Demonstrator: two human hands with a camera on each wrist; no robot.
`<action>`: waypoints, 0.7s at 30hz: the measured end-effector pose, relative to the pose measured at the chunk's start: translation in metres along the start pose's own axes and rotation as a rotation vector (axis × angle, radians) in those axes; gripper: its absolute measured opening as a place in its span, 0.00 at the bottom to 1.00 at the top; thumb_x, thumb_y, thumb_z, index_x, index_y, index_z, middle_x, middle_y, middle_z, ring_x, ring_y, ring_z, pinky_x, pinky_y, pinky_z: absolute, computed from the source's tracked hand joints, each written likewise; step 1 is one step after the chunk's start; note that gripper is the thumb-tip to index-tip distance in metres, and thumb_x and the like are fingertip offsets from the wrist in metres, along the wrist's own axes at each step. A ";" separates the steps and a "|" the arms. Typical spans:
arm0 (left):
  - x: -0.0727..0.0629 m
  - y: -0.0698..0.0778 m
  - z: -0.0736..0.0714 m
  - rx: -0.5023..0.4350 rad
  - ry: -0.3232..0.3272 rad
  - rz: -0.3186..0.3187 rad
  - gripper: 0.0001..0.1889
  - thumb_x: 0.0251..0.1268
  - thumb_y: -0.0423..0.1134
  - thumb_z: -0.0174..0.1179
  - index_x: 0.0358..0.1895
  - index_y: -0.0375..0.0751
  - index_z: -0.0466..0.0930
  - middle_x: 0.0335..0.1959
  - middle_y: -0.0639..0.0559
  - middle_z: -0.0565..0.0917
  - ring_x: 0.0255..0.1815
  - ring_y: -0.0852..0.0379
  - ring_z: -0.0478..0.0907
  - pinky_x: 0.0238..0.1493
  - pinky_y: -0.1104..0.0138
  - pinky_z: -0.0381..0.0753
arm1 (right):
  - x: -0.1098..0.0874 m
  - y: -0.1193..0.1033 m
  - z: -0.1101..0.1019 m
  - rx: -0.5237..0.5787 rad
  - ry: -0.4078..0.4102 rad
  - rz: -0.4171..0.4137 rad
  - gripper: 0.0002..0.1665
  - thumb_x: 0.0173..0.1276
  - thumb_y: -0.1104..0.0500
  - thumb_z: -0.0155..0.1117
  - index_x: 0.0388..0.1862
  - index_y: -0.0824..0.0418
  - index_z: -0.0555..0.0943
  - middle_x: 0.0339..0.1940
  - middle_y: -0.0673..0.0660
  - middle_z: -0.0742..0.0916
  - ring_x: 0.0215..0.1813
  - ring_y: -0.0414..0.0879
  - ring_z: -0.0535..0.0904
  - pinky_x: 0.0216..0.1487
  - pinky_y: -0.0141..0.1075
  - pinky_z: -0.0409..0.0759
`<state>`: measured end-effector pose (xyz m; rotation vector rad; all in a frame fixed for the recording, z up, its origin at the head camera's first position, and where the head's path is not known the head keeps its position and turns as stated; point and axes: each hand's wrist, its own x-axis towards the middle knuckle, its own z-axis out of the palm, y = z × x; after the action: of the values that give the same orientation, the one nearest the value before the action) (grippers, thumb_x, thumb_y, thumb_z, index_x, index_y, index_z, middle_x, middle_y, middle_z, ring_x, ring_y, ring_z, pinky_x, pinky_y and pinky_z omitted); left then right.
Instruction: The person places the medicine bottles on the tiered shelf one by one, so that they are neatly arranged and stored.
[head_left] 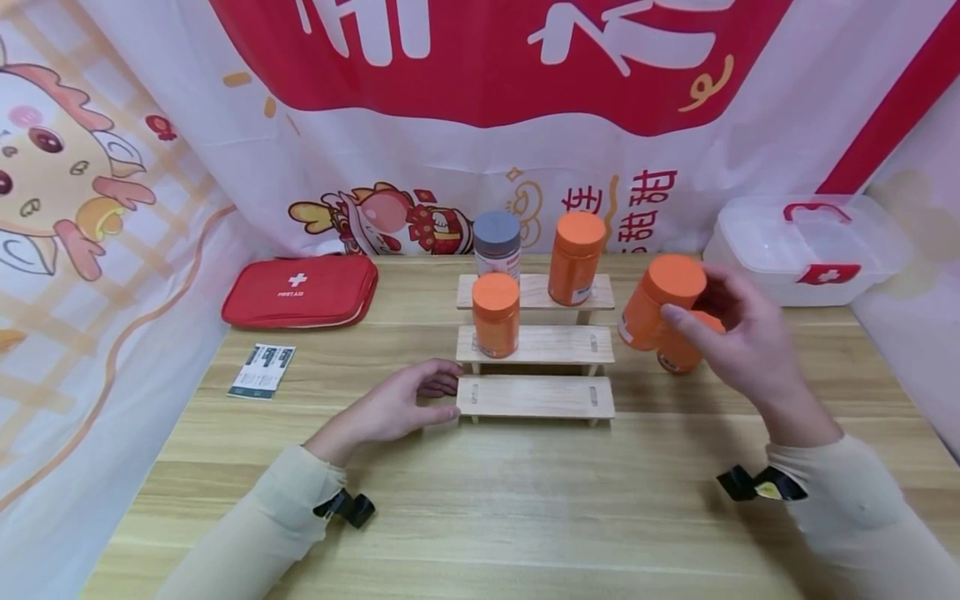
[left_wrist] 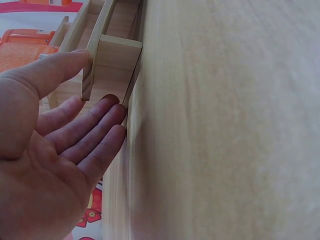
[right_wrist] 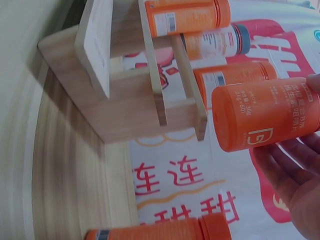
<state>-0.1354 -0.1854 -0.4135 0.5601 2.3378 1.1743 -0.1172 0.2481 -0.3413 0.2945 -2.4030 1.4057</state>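
My right hand (head_left: 742,337) grips an orange bottle (head_left: 654,304) with an orange lid, raised to the right of a three-step wooden rack (head_left: 535,395). In the right wrist view the held bottle (right_wrist: 265,115) shows white print, its base toward the rack. My left hand (head_left: 401,404) is at the left end of the lowest step, thumb touching the board's edge and fingers loosely extended, as the left wrist view shows. On the top step stand a grey-lidded bottle (head_left: 497,237) and an orange bottle (head_left: 576,258). Another orange bottle (head_left: 496,317) occupies the middle step's left end.
Partly hidden behind the held bottle, one more orange bottle (head_left: 678,357) stands on the table. A red first-aid pouch (head_left: 300,292) and a small printed leaflet (head_left: 262,371) lie to the left. At the back right sits a clear lidded box (head_left: 810,250).
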 end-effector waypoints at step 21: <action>0.000 -0.001 -0.001 0.001 -0.007 0.013 0.29 0.75 0.42 0.71 0.74 0.40 0.74 0.66 0.46 0.85 0.69 0.46 0.82 0.76 0.48 0.79 | 0.013 -0.017 0.039 0.054 -0.163 0.008 0.33 0.73 0.60 0.75 0.75 0.61 0.76 0.65 0.59 0.86 0.57 0.34 0.83 0.58 0.17 0.81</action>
<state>-0.1364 -0.1868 -0.4140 0.5801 2.3324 1.1754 -0.1305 0.2053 -0.3399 0.4281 -2.5000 1.5050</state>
